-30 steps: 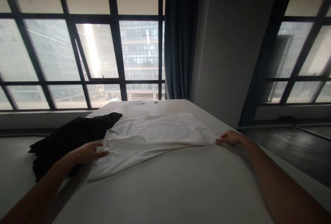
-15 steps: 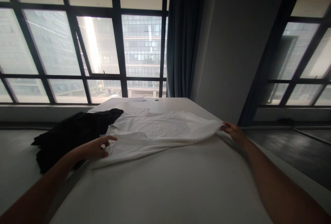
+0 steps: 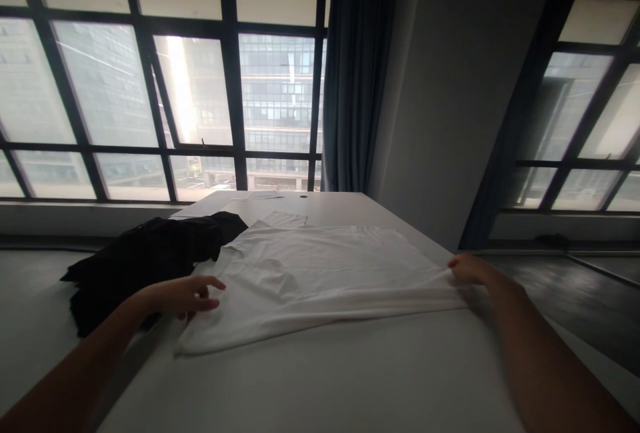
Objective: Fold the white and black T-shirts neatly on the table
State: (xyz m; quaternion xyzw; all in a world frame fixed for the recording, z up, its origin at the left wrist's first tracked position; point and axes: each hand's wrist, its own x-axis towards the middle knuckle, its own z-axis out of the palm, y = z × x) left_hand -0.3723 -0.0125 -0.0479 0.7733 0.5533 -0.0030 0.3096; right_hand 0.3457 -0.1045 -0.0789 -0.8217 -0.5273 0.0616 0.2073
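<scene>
A white T-shirt (image 3: 325,266) lies spread over the white table (image 3: 325,373), creased near its left side and with a folded band along its near edge. At its right edge, the fingers of my right hand (image 3: 470,269) are closed on the cloth. My left hand (image 3: 187,296) rests by the left edge of the T-shirt, its fingers apart and the index finger stretched over the fabric; nothing shows in its grip. Just beyond my left hand is a heap of black clothing (image 3: 150,253), partly hanging over the table's left side.
A small dark round hole (image 3: 303,196) marks the table's far end, with thin white sheets (image 3: 267,195) beside it. Behind the table are large windows (image 3: 195,93), a blue curtain (image 3: 353,86) and a grey pillar (image 3: 445,86). Dark floor (image 3: 575,286) shows at the right.
My right hand has moved right and slightly nearer with the T-shirt's edge. The cloth now lies flatter, its near edge closer to me. My left hand has shifted slightly nearer.
</scene>
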